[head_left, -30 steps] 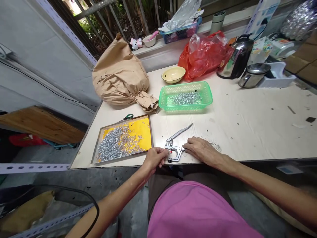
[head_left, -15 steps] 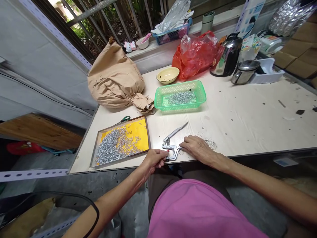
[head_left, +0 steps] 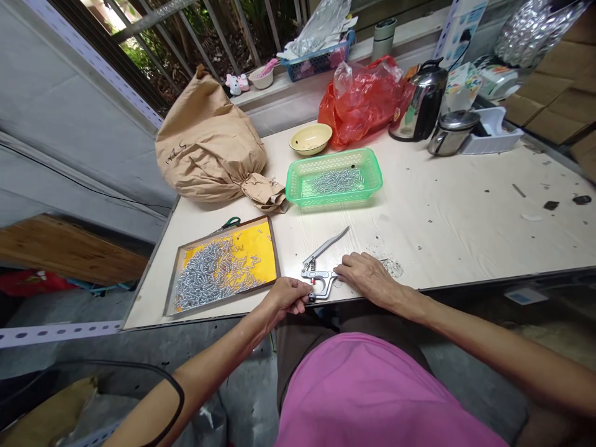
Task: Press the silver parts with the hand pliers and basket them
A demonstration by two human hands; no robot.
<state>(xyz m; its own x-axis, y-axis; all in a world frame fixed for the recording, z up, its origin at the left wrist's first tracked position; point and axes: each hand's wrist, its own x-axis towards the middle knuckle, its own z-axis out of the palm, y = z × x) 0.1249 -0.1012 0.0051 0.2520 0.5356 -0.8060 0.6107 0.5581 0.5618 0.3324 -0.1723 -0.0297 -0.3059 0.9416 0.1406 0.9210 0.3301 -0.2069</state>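
A metal hand press tool [head_left: 321, 266] lies at the near edge of the pale table [head_left: 456, 217], its long lever pointing up and away. My left hand [head_left: 286, 295] pinches something small at the tool's jaw; what it holds is too small to name. My right hand [head_left: 367, 277] rests palm down on the tool's lower handle, fingers curled over it. A framed yellow tray [head_left: 221, 268] heaped with small silver metal pieces sits just left of my left hand. A green plastic basket [head_left: 334, 176] with more silver pieces stands farther back.
A tied brown paper sack [head_left: 209, 149] sits at the back left, green-handled scissors [head_left: 228, 223] beside the tray. A yellow bowl [head_left: 310, 138], a red plastic bag [head_left: 363, 102], a kettle [head_left: 421, 102] and a steel pot [head_left: 449, 131] line the back. Metal scraps [head_left: 393, 268] lie by my right hand.
My hands stay on the tool. The view has drifted, so everything on the table sits a little further left and up in the picture.
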